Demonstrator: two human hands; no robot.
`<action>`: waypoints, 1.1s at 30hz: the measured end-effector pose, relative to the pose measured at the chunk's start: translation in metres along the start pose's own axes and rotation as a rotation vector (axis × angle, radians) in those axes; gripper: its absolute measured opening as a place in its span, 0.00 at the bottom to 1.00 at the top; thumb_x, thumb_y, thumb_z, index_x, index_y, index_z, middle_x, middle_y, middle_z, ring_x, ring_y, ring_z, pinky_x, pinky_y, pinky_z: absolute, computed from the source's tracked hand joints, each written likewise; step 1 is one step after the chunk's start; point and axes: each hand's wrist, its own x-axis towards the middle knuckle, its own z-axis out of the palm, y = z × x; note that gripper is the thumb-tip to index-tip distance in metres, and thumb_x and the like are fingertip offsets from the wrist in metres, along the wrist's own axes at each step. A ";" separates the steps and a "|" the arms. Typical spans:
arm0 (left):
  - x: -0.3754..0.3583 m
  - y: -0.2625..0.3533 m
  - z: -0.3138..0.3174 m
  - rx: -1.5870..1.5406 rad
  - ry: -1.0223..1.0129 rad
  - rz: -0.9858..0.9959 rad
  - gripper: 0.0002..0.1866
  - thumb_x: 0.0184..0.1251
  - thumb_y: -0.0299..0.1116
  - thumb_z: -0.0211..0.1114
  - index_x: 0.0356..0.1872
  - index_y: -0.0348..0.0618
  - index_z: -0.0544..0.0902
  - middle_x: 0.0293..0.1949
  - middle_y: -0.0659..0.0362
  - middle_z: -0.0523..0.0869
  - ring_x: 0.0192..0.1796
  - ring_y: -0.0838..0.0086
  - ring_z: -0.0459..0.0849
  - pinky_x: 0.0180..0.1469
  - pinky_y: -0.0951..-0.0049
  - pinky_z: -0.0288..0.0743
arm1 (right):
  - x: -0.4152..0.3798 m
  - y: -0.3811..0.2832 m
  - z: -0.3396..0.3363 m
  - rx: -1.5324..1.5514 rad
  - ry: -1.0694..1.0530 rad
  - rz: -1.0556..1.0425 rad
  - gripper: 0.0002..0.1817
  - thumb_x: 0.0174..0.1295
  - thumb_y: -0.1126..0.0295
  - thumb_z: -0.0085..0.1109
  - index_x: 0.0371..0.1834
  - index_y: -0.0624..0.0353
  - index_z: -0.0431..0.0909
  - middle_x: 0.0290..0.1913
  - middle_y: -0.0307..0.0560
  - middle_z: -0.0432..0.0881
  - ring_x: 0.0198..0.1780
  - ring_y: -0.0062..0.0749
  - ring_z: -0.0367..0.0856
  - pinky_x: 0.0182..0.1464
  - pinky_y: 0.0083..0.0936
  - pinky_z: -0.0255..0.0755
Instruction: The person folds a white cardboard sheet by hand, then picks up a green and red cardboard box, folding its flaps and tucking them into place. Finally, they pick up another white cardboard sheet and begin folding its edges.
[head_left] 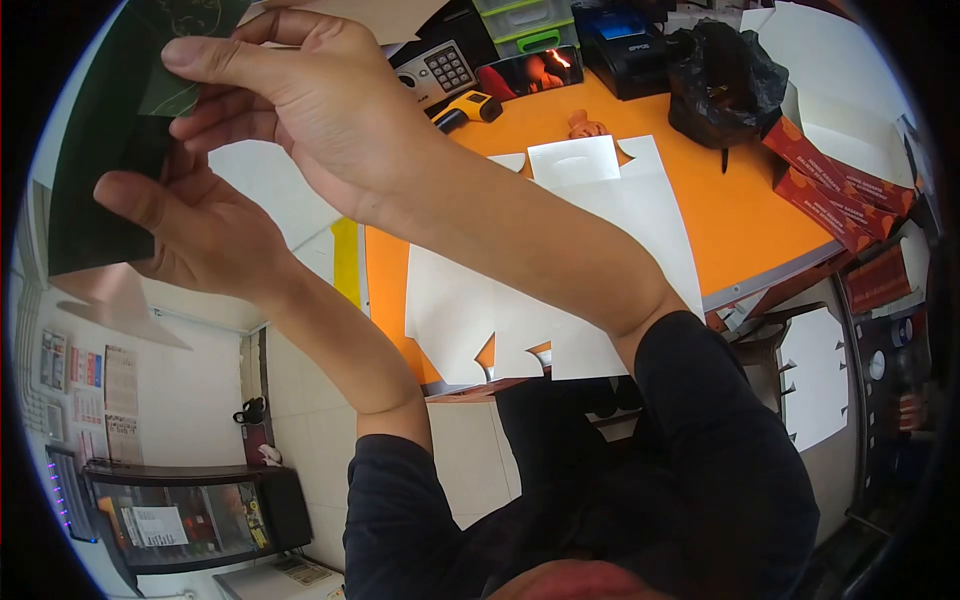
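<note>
Both hands are raised at the upper left, away from the table. My left hand (205,225) holds the lower part of a dark green sheet (100,170), its thumb on the front face. Just above it, my right hand (300,95) is closed on the sheet's upper right edge, near a small clear piece with pale lines. My forearms reach over a white die-cut card sheet (500,275) lying flat on the orange table (725,215). A smaller white piece (575,160) lies at the card's far edge.
Behind the card are a yellow-black tool (470,108), a phone (535,75), a keypad box (437,75), an orange figurine (586,125) and a black printer (620,48). A black plastic bag (728,85) and red printed strips (835,185) occupy the right.
</note>
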 end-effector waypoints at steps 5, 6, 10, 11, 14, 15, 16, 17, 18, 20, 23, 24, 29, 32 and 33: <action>0.004 -0.002 -0.004 0.023 -0.047 0.010 0.24 0.69 0.43 0.48 0.48 0.26 0.69 0.42 0.44 0.79 0.41 0.62 0.82 0.45 0.71 0.80 | 0.001 -0.005 0.000 -0.114 0.031 0.011 0.07 0.51 0.76 0.63 0.26 0.66 0.74 0.26 0.51 0.80 0.25 0.33 0.81 0.28 0.24 0.77; 0.007 -0.005 -0.013 0.024 -0.072 -0.022 0.25 0.69 0.45 0.47 0.48 0.26 0.69 0.42 0.43 0.79 0.42 0.61 0.82 0.46 0.70 0.79 | 0.000 -0.005 -0.001 -0.103 -0.001 0.053 0.07 0.51 0.75 0.63 0.28 0.66 0.75 0.28 0.50 0.80 0.27 0.31 0.81 0.32 0.23 0.77; 0.011 -0.008 -0.023 0.069 0.016 -0.008 0.30 0.69 0.50 0.45 0.43 0.22 0.72 0.38 0.39 0.81 0.39 0.61 0.83 0.44 0.70 0.78 | -0.007 -0.003 0.001 -0.099 -0.049 0.170 0.05 0.53 0.74 0.63 0.30 0.64 0.78 0.30 0.46 0.81 0.32 0.29 0.81 0.38 0.22 0.77; 0.012 -0.010 -0.023 0.029 0.025 0.008 0.30 0.69 0.50 0.45 0.42 0.22 0.73 0.37 0.39 0.81 0.37 0.61 0.83 0.41 0.72 0.78 | -0.009 -0.001 0.003 -0.090 -0.034 0.166 0.05 0.53 0.74 0.63 0.30 0.64 0.78 0.30 0.46 0.81 0.32 0.29 0.81 0.38 0.22 0.77; 0.008 -0.016 -0.017 0.038 0.066 0.035 0.30 0.69 0.50 0.45 0.39 0.22 0.74 0.36 0.40 0.81 0.35 0.63 0.83 0.36 0.76 0.77 | -0.009 0.000 0.001 -0.089 -0.009 0.124 0.05 0.52 0.75 0.63 0.30 0.64 0.78 0.29 0.46 0.81 0.31 0.29 0.81 0.37 0.22 0.77; 0.006 -0.017 -0.016 0.062 0.084 0.041 0.31 0.69 0.51 0.45 0.39 0.22 0.74 0.36 0.40 0.81 0.34 0.64 0.83 0.35 0.77 0.77 | -0.009 0.000 0.001 -0.094 -0.005 0.106 0.06 0.52 0.75 0.63 0.30 0.64 0.77 0.29 0.46 0.81 0.31 0.29 0.81 0.37 0.22 0.77; 0.005 -0.018 -0.017 0.085 0.063 0.034 0.31 0.69 0.51 0.45 0.39 0.22 0.74 0.36 0.40 0.81 0.34 0.64 0.83 0.34 0.78 0.77 | -0.008 0.000 0.000 -0.106 0.004 0.095 0.06 0.52 0.74 0.63 0.29 0.64 0.77 0.29 0.46 0.81 0.31 0.29 0.80 0.37 0.22 0.77; 0.003 -0.018 -0.017 0.107 0.042 0.024 0.31 0.69 0.51 0.44 0.40 0.21 0.74 0.36 0.40 0.81 0.34 0.64 0.83 0.34 0.78 0.77 | -0.007 0.000 0.000 -0.118 0.015 0.085 0.06 0.52 0.74 0.64 0.29 0.64 0.77 0.29 0.46 0.80 0.31 0.28 0.80 0.36 0.22 0.77; 0.003 -0.018 -0.018 0.127 0.022 0.015 0.31 0.69 0.51 0.44 0.40 0.21 0.74 0.37 0.40 0.81 0.34 0.64 0.83 0.34 0.78 0.77 | -0.007 -0.001 0.000 -0.132 0.025 0.074 0.06 0.52 0.74 0.64 0.29 0.64 0.77 0.29 0.45 0.80 0.30 0.28 0.80 0.36 0.22 0.77; 0.004 -0.016 -0.018 0.099 0.032 0.006 0.32 0.70 0.51 0.43 0.40 0.21 0.74 0.35 0.41 0.81 0.33 0.64 0.83 0.33 0.78 0.77 | -0.006 0.003 0.003 -0.099 0.050 0.018 0.06 0.50 0.78 0.63 0.27 0.65 0.74 0.26 0.48 0.79 0.24 0.27 0.78 0.29 0.20 0.76; 0.004 -0.009 -0.011 -0.004 0.033 -0.015 0.29 0.70 0.48 0.45 0.40 0.21 0.75 0.34 0.42 0.82 0.34 0.63 0.84 0.32 0.78 0.77 | -0.006 0.005 0.004 -0.077 0.043 -0.031 0.07 0.49 0.79 0.63 0.26 0.65 0.73 0.23 0.48 0.78 0.21 0.25 0.77 0.25 0.19 0.74; 0.003 -0.007 -0.009 -0.048 0.032 -0.023 0.27 0.70 0.46 0.46 0.40 0.22 0.75 0.34 0.42 0.82 0.34 0.63 0.84 0.32 0.78 0.78 | -0.007 0.005 0.004 -0.074 0.034 -0.040 0.07 0.49 0.79 0.63 0.26 0.65 0.73 0.23 0.47 0.78 0.21 0.24 0.77 0.25 0.18 0.74; 0.004 -0.008 -0.019 0.049 -0.126 -0.034 0.12 0.61 0.22 0.57 0.45 0.28 0.73 0.39 0.47 0.82 0.37 0.69 0.83 0.38 0.79 0.77 | -0.012 0.005 0.008 -0.028 0.042 -0.061 0.07 0.50 0.78 0.63 0.23 0.64 0.73 0.22 0.46 0.78 0.21 0.23 0.76 0.25 0.17 0.72; 0.010 -0.009 -0.017 0.027 -0.133 0.026 0.14 0.57 0.16 0.59 0.45 0.29 0.72 0.39 0.51 0.83 0.35 0.73 0.82 0.35 0.81 0.75 | -0.016 0.000 0.011 -0.131 0.060 -0.001 0.08 0.51 0.76 0.64 0.22 0.64 0.73 0.22 0.45 0.78 0.22 0.21 0.75 0.25 0.17 0.70; 0.012 -0.007 -0.014 -0.015 -0.125 0.057 0.14 0.56 0.15 0.60 0.44 0.30 0.72 0.38 0.51 0.83 0.35 0.74 0.82 0.34 0.81 0.75 | -0.017 -0.001 0.011 -0.180 0.073 0.031 0.08 0.51 0.75 0.64 0.21 0.64 0.74 0.22 0.45 0.78 0.22 0.21 0.75 0.25 0.17 0.70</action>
